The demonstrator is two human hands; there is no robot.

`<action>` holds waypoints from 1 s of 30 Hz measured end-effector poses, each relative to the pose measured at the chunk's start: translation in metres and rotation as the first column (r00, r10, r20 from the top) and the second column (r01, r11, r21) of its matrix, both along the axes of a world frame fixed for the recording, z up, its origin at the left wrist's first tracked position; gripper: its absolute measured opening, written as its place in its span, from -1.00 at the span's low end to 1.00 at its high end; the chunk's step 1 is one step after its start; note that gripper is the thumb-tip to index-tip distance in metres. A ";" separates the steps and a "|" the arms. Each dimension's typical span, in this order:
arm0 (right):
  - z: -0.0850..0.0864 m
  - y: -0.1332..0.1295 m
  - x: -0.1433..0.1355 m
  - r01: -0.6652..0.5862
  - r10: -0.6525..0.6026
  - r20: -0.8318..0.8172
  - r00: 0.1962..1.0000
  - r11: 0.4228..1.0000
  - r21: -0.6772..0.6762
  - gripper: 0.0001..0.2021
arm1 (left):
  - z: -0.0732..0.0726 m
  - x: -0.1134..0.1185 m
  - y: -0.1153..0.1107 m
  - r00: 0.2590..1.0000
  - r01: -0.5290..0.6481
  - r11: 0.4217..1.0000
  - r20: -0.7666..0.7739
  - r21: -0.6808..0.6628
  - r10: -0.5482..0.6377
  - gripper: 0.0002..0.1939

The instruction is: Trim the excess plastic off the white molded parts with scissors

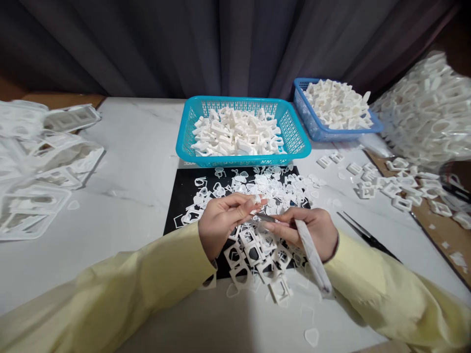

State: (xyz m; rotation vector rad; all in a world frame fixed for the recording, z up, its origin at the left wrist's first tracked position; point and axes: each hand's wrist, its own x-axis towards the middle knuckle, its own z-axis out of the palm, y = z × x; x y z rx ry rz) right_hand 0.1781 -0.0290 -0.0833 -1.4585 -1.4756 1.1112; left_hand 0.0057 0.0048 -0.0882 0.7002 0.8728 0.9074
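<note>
The left hand (227, 216) pinched a small white piece (257, 199) between thumb and fingers, at the centre of the frame. The right hand (309, 230), just right of centre, was closed around a tool whose thin metal blade (266, 217) pointed left, its tip close to the piece; whether the two touched could not be told. The tool's pale handle (312, 255) slanted from that hand toward the lower right.

Beneath the hands, white frame pieces (253, 253) with openings lay heaped, and thin white scraps (277, 184) spread behind them over a black mat (184, 189). The mat lay on a pale marbled table (136, 142).

At upper centre stood a turquoise basket (243, 161) filled with white parts (239, 130); a blue basket (338, 135), also full, stood at upper right, beside a bulging clear bag (430, 117) of similar parts. Dark tweezers (362, 233) lay to the right, below scattered loose parts (368, 190). Large white lattices (37, 162) were piled at the left edge, and a dark curtain (235, 44) hung across the top.
</note>
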 end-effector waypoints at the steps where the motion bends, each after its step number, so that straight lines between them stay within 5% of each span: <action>1: 0.000 0.000 0.001 -0.004 0.004 0.006 1.000 1.000 0.002 -0.71 | 0.000 0.000 0.000 1.000 0.001 1.000 -0.003 0.003 -0.001 -0.84; 30: 0.001 0.002 0.006 -0.030 0.030 0.063 0.998 1.000 -0.002 -0.68 | 0.002 0.000 -0.001 0.999 0.015 1.000 -0.045 0.024 -0.014 -0.83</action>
